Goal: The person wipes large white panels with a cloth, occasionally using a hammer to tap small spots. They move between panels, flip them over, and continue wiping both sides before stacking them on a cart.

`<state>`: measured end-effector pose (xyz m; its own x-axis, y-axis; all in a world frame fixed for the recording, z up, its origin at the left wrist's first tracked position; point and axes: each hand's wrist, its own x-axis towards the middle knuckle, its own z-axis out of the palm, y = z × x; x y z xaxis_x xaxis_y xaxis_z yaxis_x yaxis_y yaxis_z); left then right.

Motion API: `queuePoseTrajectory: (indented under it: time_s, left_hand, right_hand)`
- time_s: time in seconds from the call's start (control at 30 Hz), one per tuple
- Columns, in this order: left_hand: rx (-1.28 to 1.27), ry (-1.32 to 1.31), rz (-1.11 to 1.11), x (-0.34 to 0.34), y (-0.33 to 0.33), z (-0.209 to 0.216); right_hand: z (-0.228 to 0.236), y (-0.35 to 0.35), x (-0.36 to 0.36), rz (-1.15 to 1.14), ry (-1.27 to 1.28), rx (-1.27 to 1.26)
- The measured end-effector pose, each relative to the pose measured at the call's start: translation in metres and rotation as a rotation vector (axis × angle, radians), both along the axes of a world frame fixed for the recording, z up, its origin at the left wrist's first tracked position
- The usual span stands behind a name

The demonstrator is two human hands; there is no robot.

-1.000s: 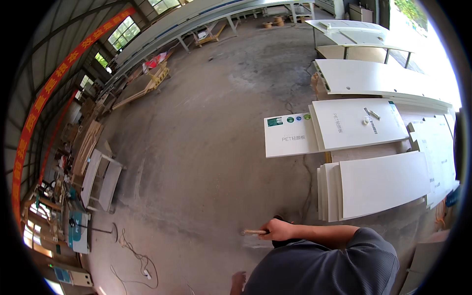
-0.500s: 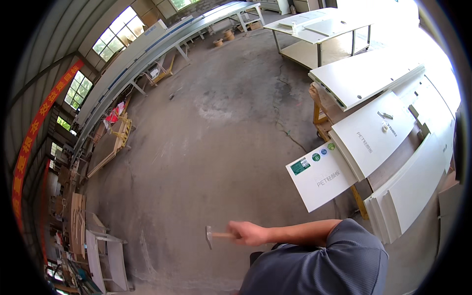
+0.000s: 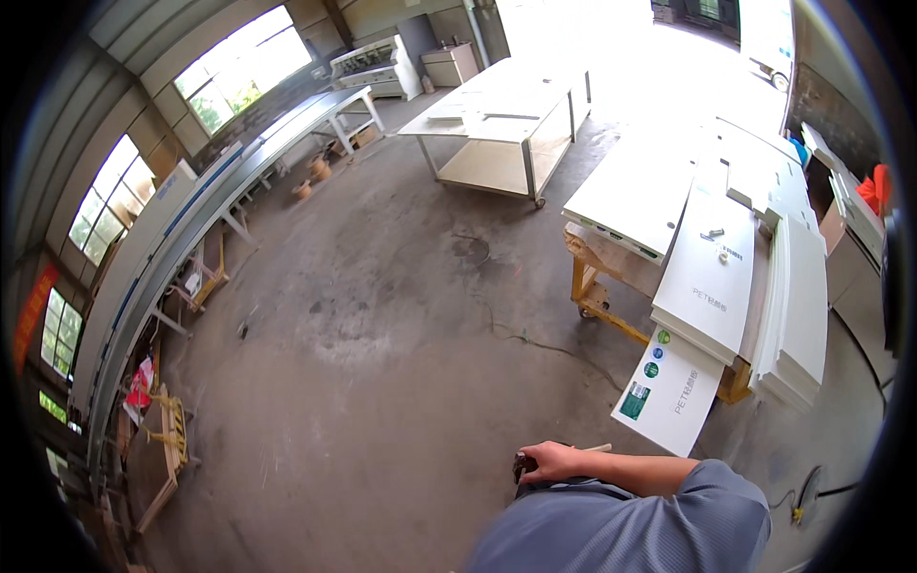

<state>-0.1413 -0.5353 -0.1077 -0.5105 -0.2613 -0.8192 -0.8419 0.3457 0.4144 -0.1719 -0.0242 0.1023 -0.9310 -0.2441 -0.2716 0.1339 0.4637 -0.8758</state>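
Observation:
My right hand [image 3: 552, 461] is closed in front of my body at the lower edge, its forearm coming in from the right. It grips a hammer [image 3: 599, 448] close to the dark head, which shows only in part at the fingers. The light wooden handle pokes out past the wrist, partly hidden behind the forearm. My left hand is out of view. Nearest to the hand, up and to the right, a white panel [image 3: 680, 382] with round green and blue stickers sticks out from a stack.
White panels [image 3: 712, 277] lie stacked on a yellow wheeled cart [image 3: 581, 272] to the right. A cable [image 3: 559, 350] runs over the concrete floor. A white wheeled table [image 3: 487, 164] stands ahead; a long machine [image 3: 205, 201] lines the left wall. Another cable [image 3: 802, 497] lies at lower right.
My view has swung toward the right, bringing the table and bright doorway further in. The hammer has turned in my right hand: its head is now by the fingers and its handle points right.

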Motion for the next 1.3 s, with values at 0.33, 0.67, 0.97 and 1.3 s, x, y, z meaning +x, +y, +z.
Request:
queuePoseTrajectory:
  time_s: [0.33,0.67,0.97,1.3]
  left_hand:
    - [0.047,0.719,-0.004,-0.533,0.035,0.084]
    - [-0.079,0.187,-0.899,-0.601,0.262,0.011]
    - [-0.108,-0.231,-0.743,-0.781,0.399,-0.028]
    - [0.173,0.351,-0.92,-1.161,0.967,0.017]
  right_hand:
    - [-0.058,0.049,-0.215,-0.419,-0.091,-0.263]
    - [-0.02,0.204,-0.452,-0.796,0.16,-0.067]
    - [-0.046,0.394,-0.539,-0.97,-0.032,-0.075]
    - [-0.047,0.622,-0.57,-1.341,-0.416,-0.028]
